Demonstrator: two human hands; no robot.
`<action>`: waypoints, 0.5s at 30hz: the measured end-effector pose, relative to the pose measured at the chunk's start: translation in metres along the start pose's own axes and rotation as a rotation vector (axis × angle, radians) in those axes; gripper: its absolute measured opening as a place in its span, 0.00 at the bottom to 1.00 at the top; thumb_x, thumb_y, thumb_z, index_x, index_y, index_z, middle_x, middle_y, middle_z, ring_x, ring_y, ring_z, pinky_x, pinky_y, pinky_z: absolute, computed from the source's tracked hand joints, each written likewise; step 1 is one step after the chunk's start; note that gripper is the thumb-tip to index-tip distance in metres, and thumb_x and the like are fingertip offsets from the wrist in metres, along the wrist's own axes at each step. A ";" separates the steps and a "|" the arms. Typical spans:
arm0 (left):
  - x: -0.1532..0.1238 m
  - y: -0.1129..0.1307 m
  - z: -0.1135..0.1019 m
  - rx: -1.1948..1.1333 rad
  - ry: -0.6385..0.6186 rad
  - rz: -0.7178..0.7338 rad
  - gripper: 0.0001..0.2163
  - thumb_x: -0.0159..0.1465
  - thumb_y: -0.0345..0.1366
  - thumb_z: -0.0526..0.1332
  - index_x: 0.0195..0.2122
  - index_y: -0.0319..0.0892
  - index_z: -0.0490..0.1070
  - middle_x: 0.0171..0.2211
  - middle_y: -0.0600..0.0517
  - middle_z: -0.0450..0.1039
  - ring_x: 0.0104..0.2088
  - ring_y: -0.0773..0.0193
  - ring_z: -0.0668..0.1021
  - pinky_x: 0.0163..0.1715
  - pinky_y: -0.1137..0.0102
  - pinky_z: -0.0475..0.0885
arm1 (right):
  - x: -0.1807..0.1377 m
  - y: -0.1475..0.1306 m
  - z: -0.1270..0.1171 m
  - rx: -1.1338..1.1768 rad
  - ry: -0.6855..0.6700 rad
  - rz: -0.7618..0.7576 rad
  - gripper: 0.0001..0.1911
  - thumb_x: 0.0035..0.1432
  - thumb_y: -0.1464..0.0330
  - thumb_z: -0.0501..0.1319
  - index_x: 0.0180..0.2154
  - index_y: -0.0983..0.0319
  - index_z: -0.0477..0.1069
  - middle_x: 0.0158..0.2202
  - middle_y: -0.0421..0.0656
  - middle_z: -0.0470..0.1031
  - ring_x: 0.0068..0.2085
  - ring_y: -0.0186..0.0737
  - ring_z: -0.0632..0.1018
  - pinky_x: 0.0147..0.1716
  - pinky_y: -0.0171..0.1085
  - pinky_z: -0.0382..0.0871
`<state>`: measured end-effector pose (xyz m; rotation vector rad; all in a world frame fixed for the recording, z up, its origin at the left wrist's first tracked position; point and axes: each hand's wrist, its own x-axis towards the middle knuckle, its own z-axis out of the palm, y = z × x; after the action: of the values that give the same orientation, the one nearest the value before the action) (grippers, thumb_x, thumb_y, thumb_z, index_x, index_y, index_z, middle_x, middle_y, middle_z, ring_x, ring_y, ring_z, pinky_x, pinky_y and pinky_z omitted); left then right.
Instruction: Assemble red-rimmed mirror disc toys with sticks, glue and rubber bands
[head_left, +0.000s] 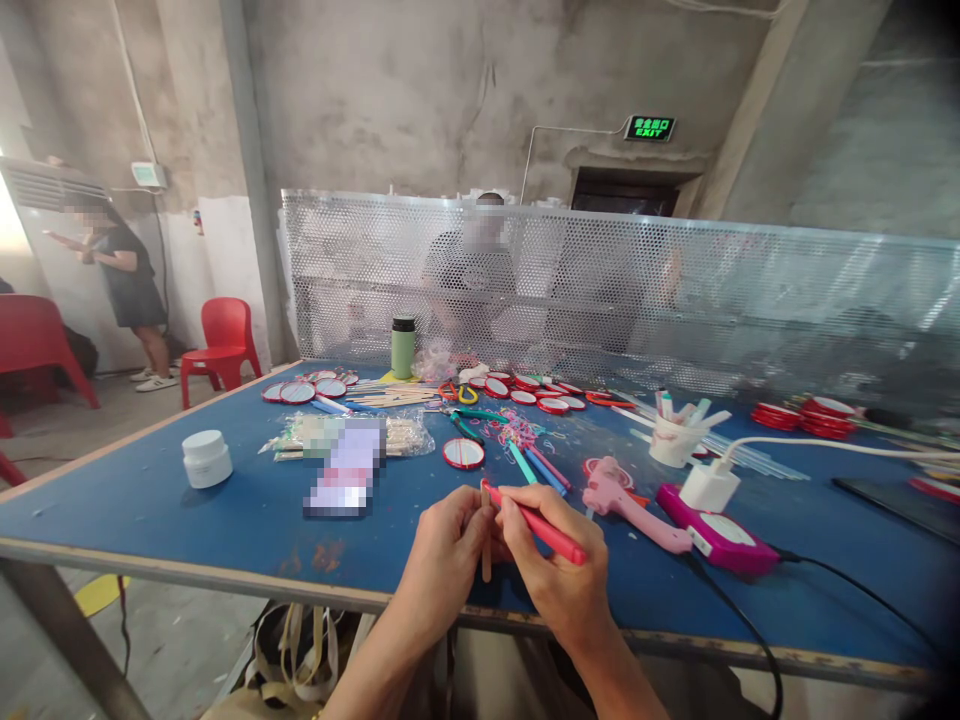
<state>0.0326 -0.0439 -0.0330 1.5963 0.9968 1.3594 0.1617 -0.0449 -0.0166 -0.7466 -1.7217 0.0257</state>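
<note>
Close to the table's front edge, my left hand (pixel 444 540) is closed around a flat wooden craft stick (pixel 487 560), which stands nearly upright with its lower end showing. My right hand (pixel 562 570) grips a red marker pen (pixel 551 530) like a writing tool. The pen's tip meets the stick near its top end, between my two hands. Just beyond them lies a round red-rimmed disc (pixel 463 453). Blue and teal pens (pixel 544 472) rest beside a tangle of colourful small bands (pixel 517 430).
A pink glue gun (pixel 634 510) and a magenta power strip (pixel 716 535) with cables sit at right, near a cup of pens (pixel 673 440). At left are a white jar (pixel 206 460), a blurred phone (pixel 346 470) and bagged sticks (pixel 409 435). A perforated metal screen (pixel 360 270) borders the back.
</note>
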 end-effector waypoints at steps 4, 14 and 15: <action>-0.001 0.000 0.000 0.012 0.007 0.009 0.14 0.68 0.42 0.53 0.27 0.42 0.65 0.15 0.57 0.66 0.19 0.68 0.69 0.23 0.75 0.61 | -0.001 0.000 0.000 0.008 -0.012 0.001 0.06 0.62 0.73 0.58 0.35 0.61 0.74 0.28 0.40 0.78 0.27 0.35 0.79 0.29 0.32 0.74; 0.000 0.002 0.002 -0.051 0.005 -0.013 0.16 0.66 0.46 0.55 0.26 0.42 0.66 0.17 0.57 0.67 0.19 0.68 0.69 0.22 0.76 0.62 | 0.000 0.000 -0.001 -0.023 0.044 -0.001 0.06 0.61 0.73 0.59 0.34 0.60 0.74 0.27 0.39 0.78 0.26 0.34 0.79 0.29 0.31 0.73; 0.000 0.002 0.001 -0.044 0.005 -0.008 0.16 0.66 0.46 0.55 0.26 0.42 0.66 0.16 0.57 0.67 0.19 0.68 0.68 0.22 0.76 0.62 | 0.000 0.000 -0.001 -0.020 0.040 -0.003 0.06 0.61 0.73 0.59 0.34 0.60 0.74 0.27 0.39 0.78 0.26 0.34 0.79 0.29 0.31 0.73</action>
<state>0.0342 -0.0448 -0.0311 1.5548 0.9690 1.3718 0.1623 -0.0456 -0.0164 -0.7539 -1.6872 -0.0085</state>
